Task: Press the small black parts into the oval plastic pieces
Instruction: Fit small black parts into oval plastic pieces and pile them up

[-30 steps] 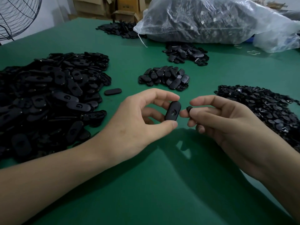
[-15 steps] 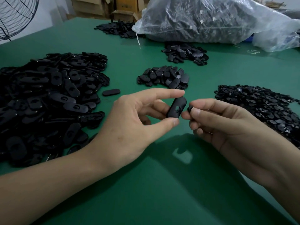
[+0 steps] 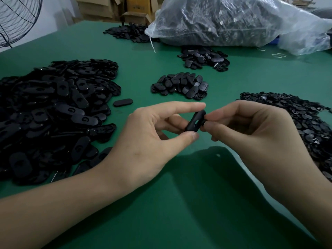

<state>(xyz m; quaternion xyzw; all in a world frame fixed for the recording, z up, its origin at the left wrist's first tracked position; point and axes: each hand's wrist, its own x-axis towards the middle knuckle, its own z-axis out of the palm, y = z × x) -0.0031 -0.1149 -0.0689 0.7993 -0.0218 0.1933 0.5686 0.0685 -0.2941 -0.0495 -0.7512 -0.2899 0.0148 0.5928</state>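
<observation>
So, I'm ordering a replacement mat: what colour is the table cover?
The table cover is plain green, seen best in the head view.

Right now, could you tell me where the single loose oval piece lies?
Head view, left of centre: the loose oval piece lies on the green table beside the large left pile, beyond the left hand.

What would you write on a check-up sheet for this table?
Surface: green table, flat.
Job's things: oval piece held above the table; big oval pile on the left; small-parts pile on the right; small black part, mostly hidden.
Clutter: smaller piles farther back, a lone oval, rubber bands.
Hands: left hand pinches the oval piece by its ends; right hand, its fingers pinch the small black part against it.
Cables: nothing seen.
Surroundings: plastic bag, fan, cardboard boxes.
</observation>
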